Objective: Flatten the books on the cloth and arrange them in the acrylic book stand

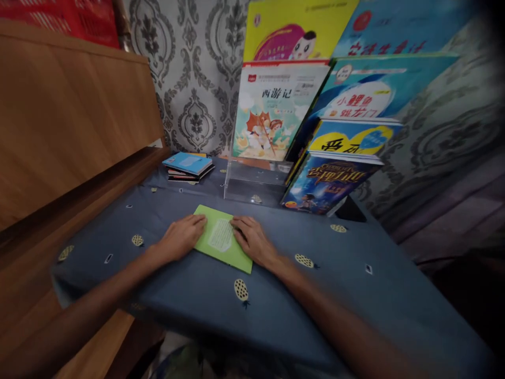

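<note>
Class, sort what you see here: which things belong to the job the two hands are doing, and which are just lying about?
In the job, judging by touch:
left hand, on the left end
right hand, on the right side
green book, lying flat

Lying about, untouched:
small book stack
propped-up books
red plastic container

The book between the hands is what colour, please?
The book is lime green in the head view.

green book [223,240]: paper, smooth | display stand [252,188]: clear plastic, glossy | bench cover [347,284]: cloth-like, smooth, mostly matt | panel [71,116]: wood-grained, smooth, low sheen | red basket [97,23]: plastic
</note>
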The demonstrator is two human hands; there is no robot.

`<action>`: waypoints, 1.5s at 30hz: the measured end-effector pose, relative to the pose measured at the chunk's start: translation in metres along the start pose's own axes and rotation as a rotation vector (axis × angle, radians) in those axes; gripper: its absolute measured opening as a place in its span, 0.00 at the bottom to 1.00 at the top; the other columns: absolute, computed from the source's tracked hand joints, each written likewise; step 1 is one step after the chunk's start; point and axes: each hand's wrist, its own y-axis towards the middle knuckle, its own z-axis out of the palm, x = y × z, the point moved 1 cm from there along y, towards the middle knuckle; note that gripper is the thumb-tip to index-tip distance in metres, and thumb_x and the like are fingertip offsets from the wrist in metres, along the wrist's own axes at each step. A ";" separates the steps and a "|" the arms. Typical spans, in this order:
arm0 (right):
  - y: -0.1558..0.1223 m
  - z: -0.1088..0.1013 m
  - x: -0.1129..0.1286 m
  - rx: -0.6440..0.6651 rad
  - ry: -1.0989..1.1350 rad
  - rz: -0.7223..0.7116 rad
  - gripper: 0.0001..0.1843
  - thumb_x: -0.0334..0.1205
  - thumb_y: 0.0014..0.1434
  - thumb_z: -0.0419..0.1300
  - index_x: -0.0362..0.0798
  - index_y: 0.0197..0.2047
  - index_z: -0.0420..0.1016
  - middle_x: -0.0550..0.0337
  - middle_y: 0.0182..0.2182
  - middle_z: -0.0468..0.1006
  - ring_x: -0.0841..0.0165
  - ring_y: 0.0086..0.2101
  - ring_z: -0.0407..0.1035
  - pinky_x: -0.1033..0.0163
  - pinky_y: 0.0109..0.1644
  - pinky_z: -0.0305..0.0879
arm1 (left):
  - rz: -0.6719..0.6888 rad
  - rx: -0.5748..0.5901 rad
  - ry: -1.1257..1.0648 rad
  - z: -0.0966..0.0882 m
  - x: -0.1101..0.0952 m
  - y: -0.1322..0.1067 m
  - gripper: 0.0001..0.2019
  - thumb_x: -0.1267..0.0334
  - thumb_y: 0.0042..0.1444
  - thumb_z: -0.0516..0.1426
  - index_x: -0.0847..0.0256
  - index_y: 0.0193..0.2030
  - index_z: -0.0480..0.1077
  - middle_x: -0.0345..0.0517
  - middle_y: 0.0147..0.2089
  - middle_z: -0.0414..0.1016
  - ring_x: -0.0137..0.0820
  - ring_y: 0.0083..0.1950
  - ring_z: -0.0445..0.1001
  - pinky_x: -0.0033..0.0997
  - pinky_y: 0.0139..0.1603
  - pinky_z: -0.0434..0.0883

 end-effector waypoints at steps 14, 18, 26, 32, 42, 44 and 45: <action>-0.010 -0.023 0.031 0.345 0.122 -0.176 0.24 0.44 0.66 0.62 0.57 0.64 0.70 0.51 0.65 0.70 0.56 0.66 0.61 0.37 0.73 0.48 | -0.024 -0.165 -0.303 0.026 0.063 0.050 0.16 0.62 0.69 0.48 0.60 0.51 0.76 0.48 0.43 0.75 0.37 0.46 0.72 0.38 0.52 0.70; -0.005 -0.030 0.021 0.354 0.132 -0.136 0.25 0.41 0.65 0.62 0.58 0.64 0.70 0.53 0.65 0.70 0.57 0.65 0.62 0.38 0.72 0.51 | -0.030 -0.138 -0.436 0.025 0.072 0.051 0.13 0.63 0.67 0.51 0.60 0.47 0.77 0.46 0.41 0.76 0.36 0.45 0.73 0.36 0.49 0.70; 0.027 0.004 0.081 0.460 0.246 -0.391 0.24 0.40 0.68 0.57 0.49 0.66 0.68 0.52 0.65 0.70 0.61 0.66 0.61 0.48 0.74 0.51 | -0.030 -0.111 -0.607 0.024 0.081 0.055 0.13 0.66 0.63 0.52 0.60 0.44 0.79 0.45 0.41 0.76 0.33 0.42 0.74 0.33 0.47 0.71; 0.048 0.019 0.076 0.483 0.297 -0.389 0.26 0.46 0.71 0.54 0.51 0.69 0.63 0.53 0.64 0.72 0.65 0.66 0.62 0.50 0.74 0.50 | -0.026 -0.175 -0.697 0.027 0.084 0.051 0.15 0.64 0.65 0.51 0.60 0.50 0.77 0.45 0.45 0.80 0.33 0.46 0.77 0.34 0.51 0.71; 0.085 0.036 0.032 0.419 0.168 -0.272 0.24 0.47 0.72 0.51 0.51 0.68 0.65 0.51 0.67 0.67 0.60 0.68 0.58 0.43 0.73 0.50 | -0.177 -0.208 -0.783 0.024 0.082 0.049 0.23 0.54 0.70 0.44 0.64 0.57 0.73 0.47 0.43 0.83 0.33 0.44 0.79 0.32 0.49 0.73; 0.089 0.039 0.026 0.396 0.139 -0.253 0.24 0.46 0.72 0.51 0.50 0.68 0.64 0.50 0.67 0.67 0.59 0.68 0.57 0.41 0.73 0.50 | -0.173 -0.216 -0.778 0.025 0.082 0.048 0.23 0.54 0.70 0.44 0.63 0.56 0.73 0.48 0.44 0.82 0.34 0.46 0.79 0.33 0.51 0.73; 0.089 0.039 0.024 0.382 0.126 -0.242 0.24 0.46 0.72 0.51 0.50 0.68 0.64 0.49 0.67 0.67 0.58 0.68 0.57 0.40 0.73 0.50 | -0.163 -0.218 -0.764 0.025 0.082 0.048 0.22 0.54 0.69 0.45 0.63 0.56 0.73 0.47 0.44 0.82 0.35 0.47 0.79 0.35 0.52 0.72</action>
